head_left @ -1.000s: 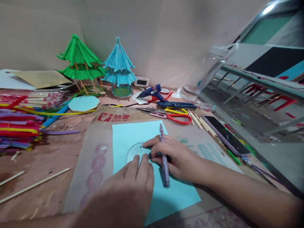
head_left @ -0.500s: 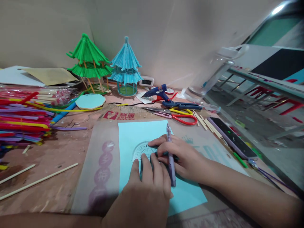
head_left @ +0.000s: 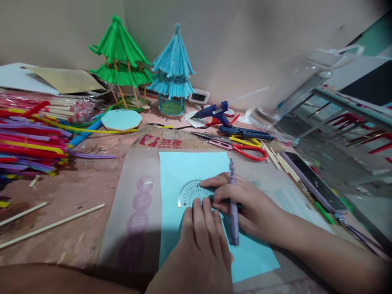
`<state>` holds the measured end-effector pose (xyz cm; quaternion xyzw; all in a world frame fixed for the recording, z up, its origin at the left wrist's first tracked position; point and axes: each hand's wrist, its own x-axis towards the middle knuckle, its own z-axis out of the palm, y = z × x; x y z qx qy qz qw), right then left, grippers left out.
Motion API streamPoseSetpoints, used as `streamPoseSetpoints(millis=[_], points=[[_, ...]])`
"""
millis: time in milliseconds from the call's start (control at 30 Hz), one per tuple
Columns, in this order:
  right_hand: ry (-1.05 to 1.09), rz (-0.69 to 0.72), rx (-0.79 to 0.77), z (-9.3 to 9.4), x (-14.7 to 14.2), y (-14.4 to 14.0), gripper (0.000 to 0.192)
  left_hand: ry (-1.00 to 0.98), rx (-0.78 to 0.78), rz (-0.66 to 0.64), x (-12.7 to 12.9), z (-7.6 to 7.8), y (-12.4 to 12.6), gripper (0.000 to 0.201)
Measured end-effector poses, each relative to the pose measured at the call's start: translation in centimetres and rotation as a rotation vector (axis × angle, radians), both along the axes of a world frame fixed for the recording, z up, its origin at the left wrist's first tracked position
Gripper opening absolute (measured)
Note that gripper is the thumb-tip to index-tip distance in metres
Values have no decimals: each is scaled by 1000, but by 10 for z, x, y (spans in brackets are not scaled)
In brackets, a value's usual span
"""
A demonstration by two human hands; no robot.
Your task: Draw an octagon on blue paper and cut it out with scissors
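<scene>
Protractor (head_left: 188, 194), clear, semicircular, lies under slightly parted left fingers (head_left: 199, 222); curled right fingers (head_left: 223, 192) hold a pen (head_left: 233, 216).

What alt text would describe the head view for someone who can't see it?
A left hand and right hand touch a clear protractor on a light-blue sheet, the right also holding a purple pen. Beyond stand a green tiered model and a blue one, with a glue gun nearby.

1. Protractor (head_left: 190, 194): right end hidden under the right hand (head_left: 251, 206)
2. Left hand (head_left: 203, 249): hides some paper (head_left: 171, 171), wrist cut off by the bottom edge
3. Pipe cleaners (head_left: 33, 143): cut off by the left edge
4. Clock (head_left: 199, 97): digits too small to read
</scene>
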<state>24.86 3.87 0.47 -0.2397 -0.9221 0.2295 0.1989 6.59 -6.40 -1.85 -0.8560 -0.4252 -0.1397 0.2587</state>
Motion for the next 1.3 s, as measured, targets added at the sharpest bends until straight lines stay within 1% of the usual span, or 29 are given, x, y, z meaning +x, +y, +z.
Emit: streamPoseSetpoints(millis=[200,333,500,733,900,1067,1200,1300], points=[[-1,-4,-14,1,0,0,16,25,-36,-13,-2,12,1,39],[3,-5,-17,0,-1,3,17,47,-73,-19,-2,17,1,40],[6,-3,-46,-2,0,5,16,50,-95,-26,-3,17,0,39],[0,-7,-39,-1,0,4,14,33,-88,-22,-1,17,0,38],[23,-6,-24,0,-2,3,11,109,-98,-86,-12,22,0,37],[9,10,-24,3,-2,3,10,142,-34,-86,-28,19,-4,38],[1,4,-25,5,-2,2,9,148,29,-110,-28,20,-3,37],[9,0,-20,5,-3,1,9,169,-9,-92,-26,23,-3,38]])
